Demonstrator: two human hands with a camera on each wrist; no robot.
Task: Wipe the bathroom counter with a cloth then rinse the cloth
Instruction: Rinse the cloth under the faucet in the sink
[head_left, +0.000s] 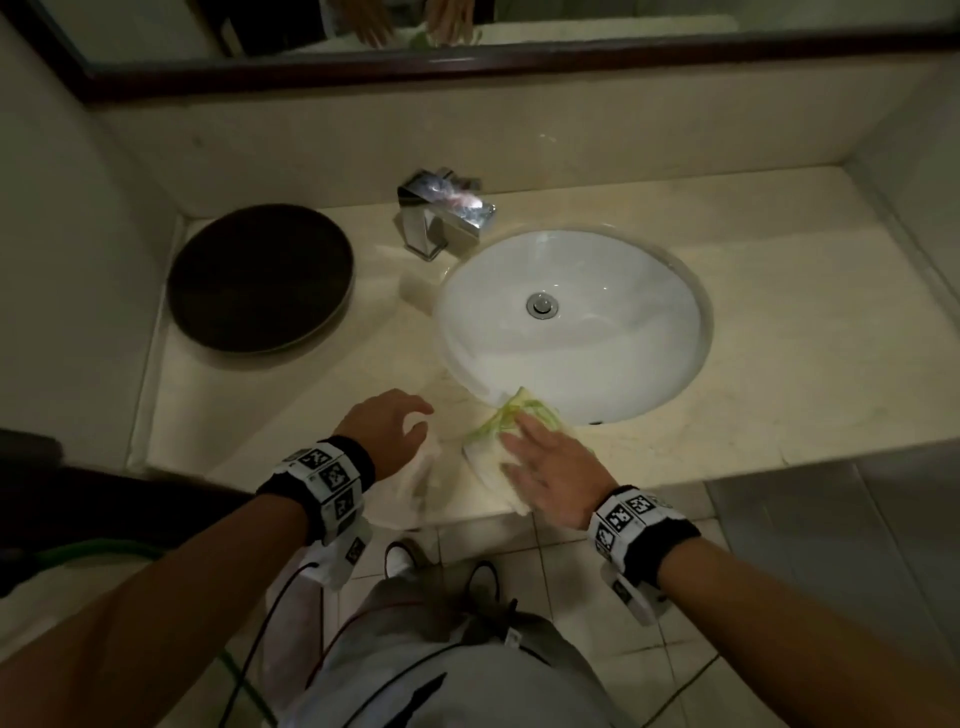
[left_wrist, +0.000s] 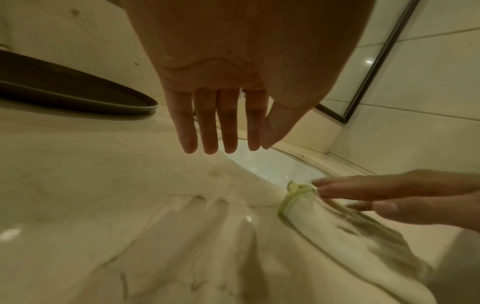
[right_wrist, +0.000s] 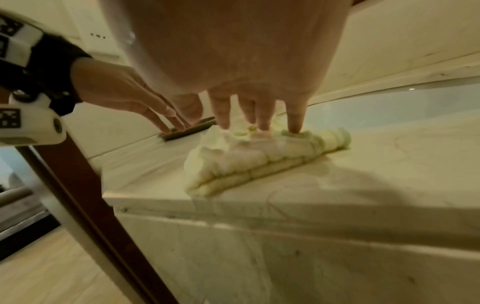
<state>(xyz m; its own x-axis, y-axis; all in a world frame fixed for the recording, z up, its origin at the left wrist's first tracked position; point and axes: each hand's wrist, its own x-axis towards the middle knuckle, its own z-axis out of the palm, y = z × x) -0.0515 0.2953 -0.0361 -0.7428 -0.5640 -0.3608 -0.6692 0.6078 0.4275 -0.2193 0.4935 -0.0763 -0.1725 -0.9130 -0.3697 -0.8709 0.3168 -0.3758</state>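
A: Nearest the lower edge of the head view, what does the right hand (head_left: 550, 467) do?

B: It lies flat on the cloth (head_left: 498, 441), fingers straight, pressing it onto the bench (head_left: 779, 364); the grip is open, nothing curled round the fabric.

A: Where is the cloth?

B: A bunched white cloth with green edging, at the bench's front edge, lower centre, one corner reaching the basin (head_left: 571, 322) rim.

A: And the left hand (head_left: 389, 431)?

B: Just left of the cloth, hovering above the bench, fingers loosely extended, holding nothing.

A: Farther back?

B: A dark round tray (head_left: 260, 280) at left, the chrome tap (head_left: 441, 208) behind the basin, and a mirror (head_left: 519, 26) along the top.
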